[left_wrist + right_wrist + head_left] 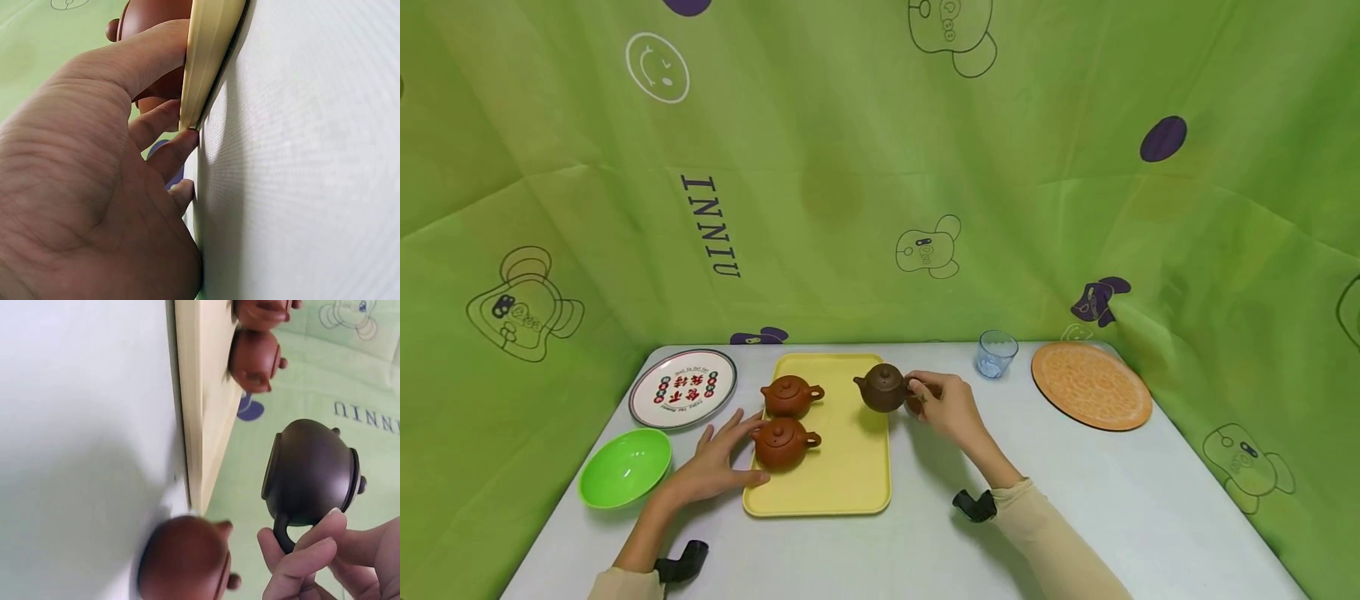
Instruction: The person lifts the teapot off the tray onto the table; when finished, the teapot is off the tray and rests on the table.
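- In the head view, the dark teapot (pixel 882 389) is gripped at its handle by the right hand (pixel 951 408) and is held above the right edge of the yellow tray (pixel 850 479).
- The left hand (pixel 709 465) is spread, its thumb and fingers laid along the tray's left edge, beside the front red teapot (pixel 782 446) and the rear red teapot (pixel 788 397).
- Bare tray surface is left between these two pots and the dark one; the tray is flanked at left by the green bowl (pixel 625 469) and the plate (pixel 685 388).
- In the left wrist view, the tray's rim is touched by the unclenched thumb and fingers.
- In the right wrist view, the handle is pinched between thumb and fingers; beneath, a third red teapot (pixel 183 559) is seen on the table (pixel 69 444), just beside the tray.
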Demonstrator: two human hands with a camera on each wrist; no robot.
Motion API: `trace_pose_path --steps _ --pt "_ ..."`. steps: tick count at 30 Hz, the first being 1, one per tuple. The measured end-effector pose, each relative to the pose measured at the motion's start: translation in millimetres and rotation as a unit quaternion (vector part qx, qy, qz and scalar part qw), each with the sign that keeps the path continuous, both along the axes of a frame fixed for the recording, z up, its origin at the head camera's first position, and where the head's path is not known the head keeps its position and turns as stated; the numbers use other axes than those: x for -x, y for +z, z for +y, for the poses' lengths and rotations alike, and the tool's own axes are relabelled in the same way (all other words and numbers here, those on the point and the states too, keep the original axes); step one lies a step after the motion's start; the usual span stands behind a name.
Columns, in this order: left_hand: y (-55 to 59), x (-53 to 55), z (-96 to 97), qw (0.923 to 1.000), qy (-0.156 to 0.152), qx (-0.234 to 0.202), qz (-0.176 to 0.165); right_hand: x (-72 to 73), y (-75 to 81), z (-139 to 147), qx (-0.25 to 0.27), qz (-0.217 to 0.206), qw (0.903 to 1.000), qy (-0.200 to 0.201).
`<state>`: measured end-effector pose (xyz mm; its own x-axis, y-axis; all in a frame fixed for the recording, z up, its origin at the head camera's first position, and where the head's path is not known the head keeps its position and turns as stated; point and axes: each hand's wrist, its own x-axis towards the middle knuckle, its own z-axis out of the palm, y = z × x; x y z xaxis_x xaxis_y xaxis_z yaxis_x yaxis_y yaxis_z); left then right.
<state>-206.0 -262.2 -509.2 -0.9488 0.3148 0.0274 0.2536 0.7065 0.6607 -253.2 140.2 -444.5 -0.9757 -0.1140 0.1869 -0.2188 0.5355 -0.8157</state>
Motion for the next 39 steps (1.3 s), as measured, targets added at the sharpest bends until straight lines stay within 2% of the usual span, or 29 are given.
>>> trace_pose_path --steps 9,23,39 --pt "0.5 0.3 0.9 1.0000 0.000 -0.001 -0.003 -3.1 7.0 32.1 -0.007 0.013 0.9999 -0.007" --pt "0.0 0.4 0.0 1.0000 0.000 -0.005 -0.006 -6.4 11.9 77.3 -0.018 -0.001 0.9993 -0.032" --pt "0.9 0.2 0.8 1.0000 0.001 -0.006 -0.007 -5.2 0.1 127.6 -0.020 -0.019 0.9984 -0.049"
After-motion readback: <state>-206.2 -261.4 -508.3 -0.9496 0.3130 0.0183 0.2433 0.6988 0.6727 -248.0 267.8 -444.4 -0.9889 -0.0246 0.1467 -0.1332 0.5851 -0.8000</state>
